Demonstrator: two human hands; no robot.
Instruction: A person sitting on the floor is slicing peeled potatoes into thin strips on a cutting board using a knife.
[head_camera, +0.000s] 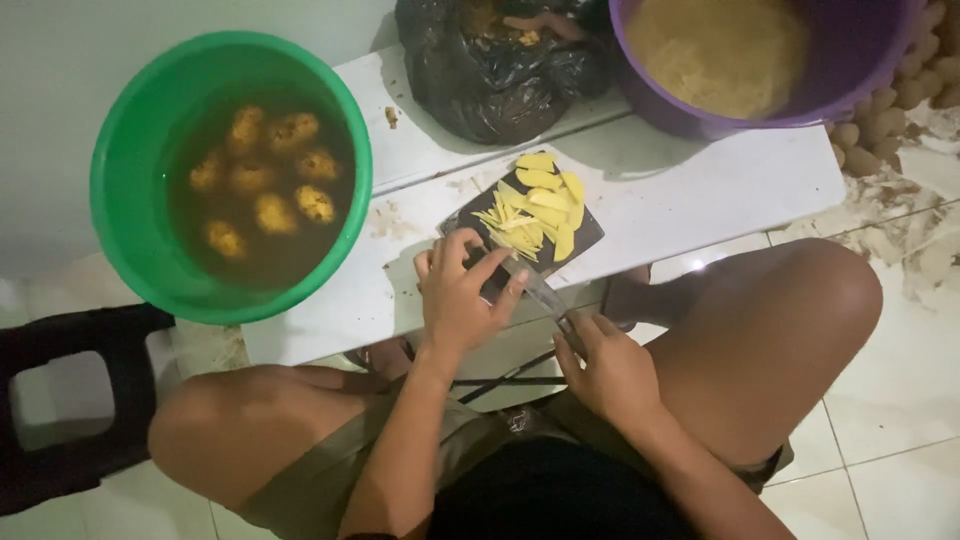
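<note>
**Slicing potato on a small dark board**

The person sits low with bare knees spread, looking down at a white board (700, 190) laid across the floor as a work surface. On it lies a small dark cutting board (580, 240), and on that a heap of yellow potato slices (545, 195) and thin strips (515, 232), the flat slices towards the far right of the board, the strips nearer the middle.

The left hand (462, 295) rests at the near left corner of the cutting board, fingers curled and pressed down on something there; what lies beneath them is hidden by the hand itself. The right hand (610, 370) is closed around the handle of a knife (540, 290), whose blade runs up and to the left, its tip passing just beside the left fingers at the near edge of the cutting board.

To the far left stands a green bucket (130, 130) filled with murky water, with peeled potatoes (262, 180) lying in it. At the far middle sits a black plastic bag (480, 70), open at the top. To the far right a purple basin (860, 60) holds a pale yellowish mass. Unpeeled potatoes (880, 110) are piled on the floor at the far right edge. A black stool (70, 400) stands near left.
</note>
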